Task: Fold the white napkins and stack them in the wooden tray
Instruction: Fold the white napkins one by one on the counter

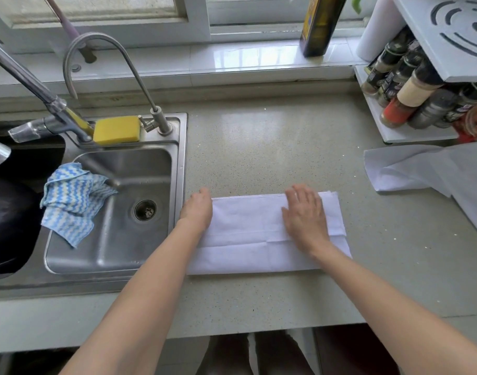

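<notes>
A white napkin (248, 234), folded into a long strip, lies flat on the speckled countertop in front of me. My left hand (197, 209) sits at the strip's left end with its fingers curled down over the edge. My right hand (305, 215) presses flat on the right part of the strip, fingers straight and spread. More white napkins (410, 171) lie loose and unfolded at the right of the counter. No wooden tray is in view.
A steel sink (177, 169) borders the napkin on the left, holding a blue-and-white cloth (72, 201), with a yellow sponge (116, 129) and taps behind. A white spice rack (410, 104) stands at the back right. A dark bottle (320, 25) is on the windowsill.
</notes>
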Tool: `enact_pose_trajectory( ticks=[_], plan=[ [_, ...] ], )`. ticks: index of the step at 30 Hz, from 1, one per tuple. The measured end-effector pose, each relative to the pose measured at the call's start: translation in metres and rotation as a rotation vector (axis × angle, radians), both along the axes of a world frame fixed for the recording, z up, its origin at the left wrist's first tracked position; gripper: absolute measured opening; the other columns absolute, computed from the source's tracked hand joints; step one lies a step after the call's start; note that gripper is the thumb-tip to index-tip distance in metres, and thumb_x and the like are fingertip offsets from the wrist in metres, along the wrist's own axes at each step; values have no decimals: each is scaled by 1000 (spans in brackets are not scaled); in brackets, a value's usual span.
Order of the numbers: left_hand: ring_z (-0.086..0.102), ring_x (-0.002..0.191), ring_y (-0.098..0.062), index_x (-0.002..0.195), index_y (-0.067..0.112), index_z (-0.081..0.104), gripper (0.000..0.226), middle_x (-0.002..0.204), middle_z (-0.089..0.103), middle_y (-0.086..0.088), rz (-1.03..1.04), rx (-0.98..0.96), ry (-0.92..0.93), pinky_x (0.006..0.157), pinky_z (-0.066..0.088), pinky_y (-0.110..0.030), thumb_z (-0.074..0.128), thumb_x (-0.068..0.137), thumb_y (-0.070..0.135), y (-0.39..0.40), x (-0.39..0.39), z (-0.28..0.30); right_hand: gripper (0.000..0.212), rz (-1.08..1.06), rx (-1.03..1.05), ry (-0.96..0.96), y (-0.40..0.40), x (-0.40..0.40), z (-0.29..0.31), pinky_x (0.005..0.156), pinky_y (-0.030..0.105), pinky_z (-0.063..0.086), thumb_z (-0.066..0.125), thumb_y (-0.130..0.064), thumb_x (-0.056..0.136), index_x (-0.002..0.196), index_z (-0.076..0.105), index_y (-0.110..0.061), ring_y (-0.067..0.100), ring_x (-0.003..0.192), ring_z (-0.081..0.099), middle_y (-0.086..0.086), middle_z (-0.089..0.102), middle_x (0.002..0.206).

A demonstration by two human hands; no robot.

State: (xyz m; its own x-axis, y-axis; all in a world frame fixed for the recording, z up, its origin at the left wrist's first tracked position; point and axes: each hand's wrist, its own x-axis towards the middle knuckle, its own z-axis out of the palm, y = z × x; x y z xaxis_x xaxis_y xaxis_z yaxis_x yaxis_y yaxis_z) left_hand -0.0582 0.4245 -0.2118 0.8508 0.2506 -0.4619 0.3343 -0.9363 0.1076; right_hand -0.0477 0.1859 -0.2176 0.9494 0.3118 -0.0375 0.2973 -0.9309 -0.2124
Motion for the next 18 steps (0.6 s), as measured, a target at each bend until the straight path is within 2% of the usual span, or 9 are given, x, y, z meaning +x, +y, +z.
enact_pose_trajectory(
  ticks=[2,4,6,8,11,13,15,17,18],
  plan=[
    [55,103,-40,116,-2,42,23,118,53,-25,1,-9,-6,75,39,-39,30,96,-3,1,-1,1,48,87,80,57,6,-33,-6,119,38,4,47,-23,97,143,39,-11,29,145,19,13,28,154],
    [54,102,-41,117,-2,42,23,117,54,-25,20,-28,0,73,37,-38,30,97,-2,1,-1,3,57,166,10,154,7,-55,-17,118,35,-10,36,-35,101,152,18,-19,23,148,-1,5,4,161],
    [55,102,-41,116,-3,43,22,116,55,-26,67,-72,2,75,40,-41,31,98,0,2,0,5,60,181,-52,202,5,-63,-29,116,32,-19,23,-44,102,151,-5,-28,16,145,-19,-4,-17,158],
    [53,102,-40,116,-3,43,21,116,54,-26,121,-98,-64,79,41,-43,34,98,2,0,-3,8,58,167,-66,193,4,-63,-37,115,32,-20,18,-46,101,148,-14,-32,12,141,-28,-7,-24,155],
    [40,125,-37,126,3,47,30,134,46,-20,-3,4,-449,103,34,-43,45,96,4,-19,-35,2,57,158,-68,174,5,-64,-41,115,32,-20,17,-46,101,149,-12,-32,11,141,-27,-7,-22,155],
    [30,140,-36,133,7,50,37,145,41,-17,-148,-64,-618,115,22,-46,50,95,6,-47,-66,-2,57,153,-78,155,6,-65,-43,115,32,-20,18,-45,101,150,-9,-32,11,142,-24,-6,-19,156],
    [16,146,-34,145,11,38,47,155,28,-13,-230,-122,-518,118,7,-43,45,99,16,-73,-88,-12,57,148,-80,148,7,-65,-45,115,31,-20,19,-45,101,150,-7,-32,10,142,-22,-7,-18,156],
    [-7,148,-27,153,19,9,55,161,0,-6,-229,-76,-297,117,-11,-39,28,104,33,-85,-101,-26,56,143,-77,141,6,-65,-47,115,30,-19,19,-45,101,150,-6,-32,9,142,-20,-7,-16,156],
    [-14,147,-25,153,22,-3,57,160,-10,-2,-228,-35,-252,116,-15,-39,20,104,39,-84,-105,-33,55,140,-72,132,6,-65,-48,115,30,-18,18,-45,101,150,-5,-32,9,143,-19,-8,-15,156]
  ],
)
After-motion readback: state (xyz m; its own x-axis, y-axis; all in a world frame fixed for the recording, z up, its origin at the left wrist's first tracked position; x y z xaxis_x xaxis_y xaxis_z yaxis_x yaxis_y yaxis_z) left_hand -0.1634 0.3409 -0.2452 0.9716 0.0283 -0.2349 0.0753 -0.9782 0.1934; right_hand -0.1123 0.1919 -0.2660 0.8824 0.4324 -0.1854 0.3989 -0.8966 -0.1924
